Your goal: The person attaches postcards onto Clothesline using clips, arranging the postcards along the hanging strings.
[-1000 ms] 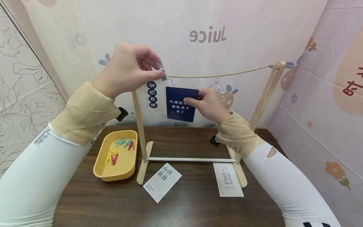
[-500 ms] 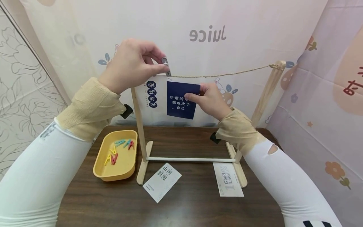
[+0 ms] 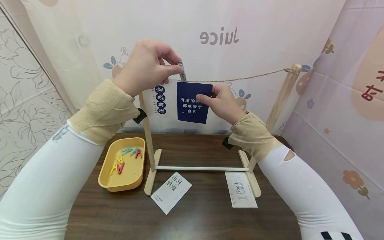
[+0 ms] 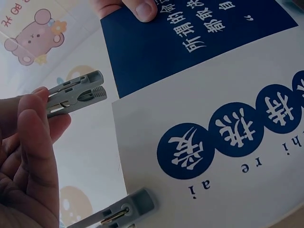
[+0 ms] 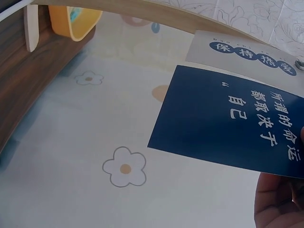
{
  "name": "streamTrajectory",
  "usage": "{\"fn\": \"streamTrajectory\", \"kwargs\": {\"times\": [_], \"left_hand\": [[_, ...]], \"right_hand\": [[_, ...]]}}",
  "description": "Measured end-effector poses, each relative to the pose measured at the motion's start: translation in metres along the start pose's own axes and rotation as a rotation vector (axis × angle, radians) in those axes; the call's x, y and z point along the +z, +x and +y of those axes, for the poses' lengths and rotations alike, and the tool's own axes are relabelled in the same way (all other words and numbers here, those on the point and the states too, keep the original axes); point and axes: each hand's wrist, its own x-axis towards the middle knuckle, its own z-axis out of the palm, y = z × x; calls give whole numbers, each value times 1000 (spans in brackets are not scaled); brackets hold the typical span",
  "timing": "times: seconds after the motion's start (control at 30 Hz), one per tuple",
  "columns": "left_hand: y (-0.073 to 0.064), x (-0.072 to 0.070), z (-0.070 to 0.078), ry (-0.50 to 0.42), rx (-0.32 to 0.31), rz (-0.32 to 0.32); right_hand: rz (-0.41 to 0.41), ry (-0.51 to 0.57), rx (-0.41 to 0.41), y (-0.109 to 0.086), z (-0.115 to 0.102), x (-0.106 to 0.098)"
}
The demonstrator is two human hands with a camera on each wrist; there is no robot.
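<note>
L hand (image 3: pixel 147 68) has edged right, thumb & fingers pinching grey peg (image 3: pixel 183 74); blue card (image 3: pixel 192 103)'s up by the rope (image 3: pixel 240 79) now, R hand (image 3: pixel 223 101) pinching its right side. Prob nearly lined up, not clipped yet.

Also: yellow tray (image 3: pixel 129 181) w/ pegs (image 3: pixel 120 168), hung white card (image 3: pixel 162 99) right beside blue (might get in the way imo), loose card (image 3: pixel 171 193) + Good Luck card (image 3: pixel 241 190) on table (image 3: pixel 207 216).

"Where does the head view sit?"
"Back from and above the desk (image 3: pixel 192 220), facing forward and down, taking in most of the wooden stand (image 3: pixel 149 136)."
"The wrist views?"
"Both close and tilted. The left looks past the left hand (image 4: pixel 31 147); in the right, the right hand (image 5: pixel 280 202) enters at the right edge."
"Shared?"
"All three show the navy card (image 3: pixel 192 115) and the white card (image 4: pixel 211 118)."
</note>
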Motion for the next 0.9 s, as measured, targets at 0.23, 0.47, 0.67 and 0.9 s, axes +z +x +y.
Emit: {"fn": "streamTrajectory", "kwargs": {"times": [0.23,0.47,0.67,0.9], "left_hand": [[5,6,0,-24,-15,-41],[9,9,2,25,-34,-73],[14,13,4,48,-56,-108],[14,13,6,77,-78,-134]], "right_hand": [[7,-2,7,3,-2,1],[-4,-4,30,7,0,0],[-14,37,45,8,3,-3],[-26,85,19,10,6,-5]]}}
